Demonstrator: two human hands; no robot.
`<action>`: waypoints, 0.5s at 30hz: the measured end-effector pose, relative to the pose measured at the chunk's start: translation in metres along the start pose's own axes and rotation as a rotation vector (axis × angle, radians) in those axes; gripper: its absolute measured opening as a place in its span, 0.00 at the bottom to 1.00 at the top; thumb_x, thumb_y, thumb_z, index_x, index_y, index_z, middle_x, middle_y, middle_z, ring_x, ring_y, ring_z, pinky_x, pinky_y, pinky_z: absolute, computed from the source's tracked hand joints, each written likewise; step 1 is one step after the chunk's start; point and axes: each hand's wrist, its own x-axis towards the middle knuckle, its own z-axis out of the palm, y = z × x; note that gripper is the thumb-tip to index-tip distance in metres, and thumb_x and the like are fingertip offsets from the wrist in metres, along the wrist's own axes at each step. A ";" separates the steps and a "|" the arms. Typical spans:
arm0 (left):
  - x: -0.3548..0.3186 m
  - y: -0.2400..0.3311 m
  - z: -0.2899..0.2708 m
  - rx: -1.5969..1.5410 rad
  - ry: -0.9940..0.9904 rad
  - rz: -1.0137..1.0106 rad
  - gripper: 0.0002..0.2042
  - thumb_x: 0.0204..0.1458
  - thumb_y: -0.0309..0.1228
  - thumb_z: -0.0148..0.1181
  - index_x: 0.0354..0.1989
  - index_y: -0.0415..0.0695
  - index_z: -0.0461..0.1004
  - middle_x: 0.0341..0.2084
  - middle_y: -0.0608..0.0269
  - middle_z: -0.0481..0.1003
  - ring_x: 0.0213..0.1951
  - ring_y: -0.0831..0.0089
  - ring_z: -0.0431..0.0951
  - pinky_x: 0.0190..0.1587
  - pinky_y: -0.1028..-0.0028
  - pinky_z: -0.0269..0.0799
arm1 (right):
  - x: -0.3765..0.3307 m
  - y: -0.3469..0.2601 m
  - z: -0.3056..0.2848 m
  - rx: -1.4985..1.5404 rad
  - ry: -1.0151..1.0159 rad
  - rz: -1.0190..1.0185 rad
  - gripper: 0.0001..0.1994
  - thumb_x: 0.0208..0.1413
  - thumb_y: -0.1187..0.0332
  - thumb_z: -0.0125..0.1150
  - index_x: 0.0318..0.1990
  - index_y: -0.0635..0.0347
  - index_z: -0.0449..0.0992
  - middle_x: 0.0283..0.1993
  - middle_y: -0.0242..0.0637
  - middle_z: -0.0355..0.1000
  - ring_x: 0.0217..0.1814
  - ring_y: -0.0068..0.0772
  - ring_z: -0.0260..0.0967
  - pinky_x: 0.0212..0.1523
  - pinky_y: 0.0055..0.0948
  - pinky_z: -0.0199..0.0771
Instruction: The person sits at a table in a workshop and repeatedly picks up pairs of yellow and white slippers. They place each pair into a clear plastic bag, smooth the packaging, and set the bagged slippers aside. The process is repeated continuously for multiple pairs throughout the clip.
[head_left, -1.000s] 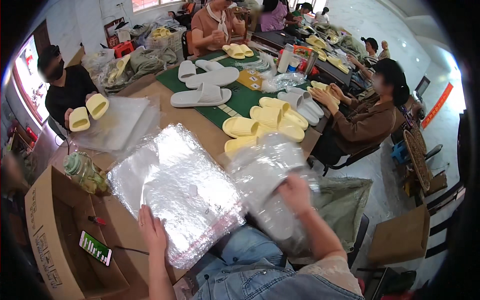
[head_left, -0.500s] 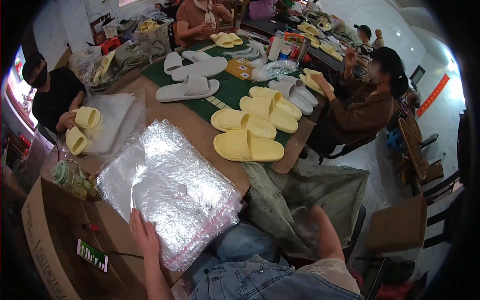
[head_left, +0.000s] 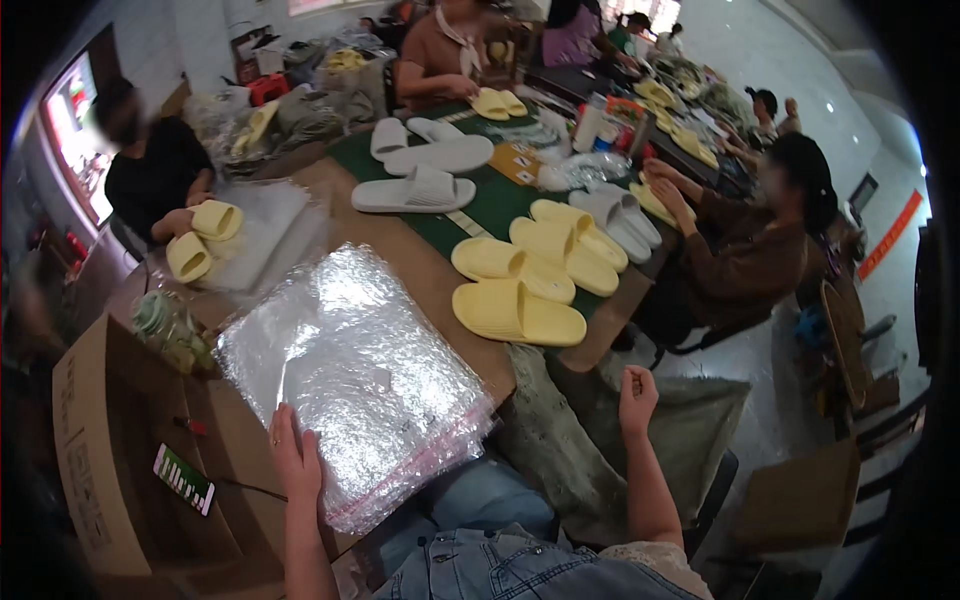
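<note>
- Head view: left hand (head_left: pixel 296 455) rests, fingers extended, on the lower left edge of the bags (head_left: pixel 360 370).
- Bags lie on the table (head_left: pixel 422 250).
- Right hand (head_left: pixel 637 398) curls closed above the sack (head_left: pixel 695 415); contents unclear.

The left forearm (head_left: pixel 308 550) comes in from the lower edge and runs nearly straight up to the left grip (head_left: pixel 295 458), which lies back upward, fingers (head_left: pixel 284 421) stretched forward rather than curled. Its thumb side faces inward, and the left wrist (head_left: pixel 300 498) looks almost straight. The right forearm (head_left: pixel 654 495) also rises from below, leaning slightly left toward the right grip (head_left: pixel 637 400) (held a little farther forward than the left one). There the fingers are bent in toward the palm, like a loose fist. Both arms are bare below the elbow and well apart.
</note>
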 end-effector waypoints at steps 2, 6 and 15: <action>0.000 0.001 -0.001 -0.034 0.034 0.025 0.25 0.59 0.30 0.56 0.65 0.37 0.66 0.65 0.43 0.66 0.67 0.45 0.63 0.69 0.55 0.56 | 0.024 -0.063 0.019 -0.023 -0.037 -0.182 0.05 0.60 0.72 0.64 0.42 0.60 0.79 0.31 0.31 0.69 0.29 0.25 0.65 0.33 0.28 0.67; -0.003 0.002 0.000 -0.008 0.108 0.035 0.23 0.58 0.30 0.59 0.62 0.37 0.69 0.61 0.42 0.70 0.64 0.44 0.67 0.68 0.55 0.59 | 0.082 -0.096 0.080 -0.196 -0.250 -0.504 0.13 0.50 0.73 0.67 0.45 0.59 0.78 0.39 0.38 0.73 0.43 0.42 0.70 0.47 0.39 0.70; 0.000 0.008 0.005 -0.052 0.178 0.014 0.22 0.57 0.34 0.62 0.58 0.37 0.72 0.60 0.43 0.71 0.65 0.44 0.66 0.68 0.54 0.59 | 0.146 -0.055 0.258 -0.671 -0.516 -0.683 0.23 0.52 0.72 0.59 0.57 0.67 0.69 0.58 0.55 0.63 0.60 0.59 0.62 0.61 0.51 0.65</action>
